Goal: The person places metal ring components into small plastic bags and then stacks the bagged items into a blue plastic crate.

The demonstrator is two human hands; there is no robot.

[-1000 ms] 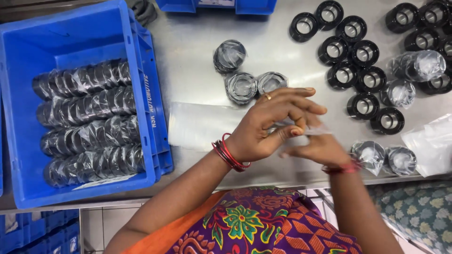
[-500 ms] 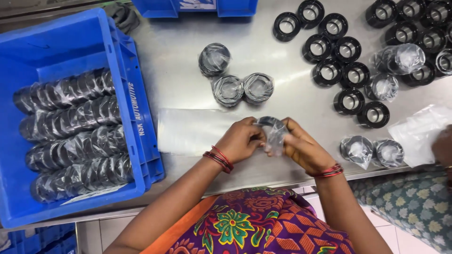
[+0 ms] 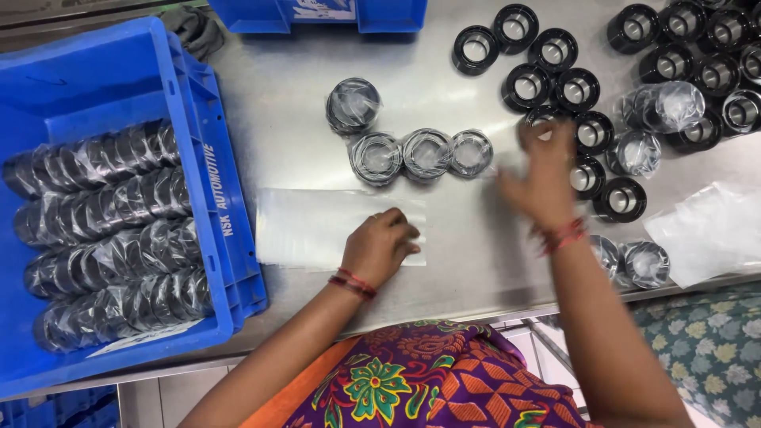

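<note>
A: Now, what has each hand got?

B: The left hand (image 3: 380,247), at the centre of the frame, rests knuckles-up on a stack of clear plastic bags (image 3: 313,227) lying flat on the steel counter (image 3: 277,103). Its fingers are curled over the bags' right edge; the grip presses down and has lifted nothing.

A: And the right?

B: The right hand (image 3: 543,178) is blurred, to the right of centre, fingers spread and released over the bare black rings (image 3: 576,89). Its fingertips reach one ring (image 3: 541,119) at the near edge of that group. Whether they touch it I cannot tell.

A: What lies between the hands?

B: Just above the bags, three bagged rings (image 3: 426,154) sit in a row, touching, with a fourth bagged ring (image 3: 353,105) beside them, further up.

A: Further out?

B: More bare black rings fill the upper right corner, a few wrapped ones among them. Two wrapped rings (image 3: 634,261) lie by the right forearm, and loose plastic sheets (image 3: 705,231) at the right edge. A blue crate (image 3: 79,71) on the left holds four rows of wrapped rings. A second blue crate (image 3: 317,14) shows at the top edge.
</note>
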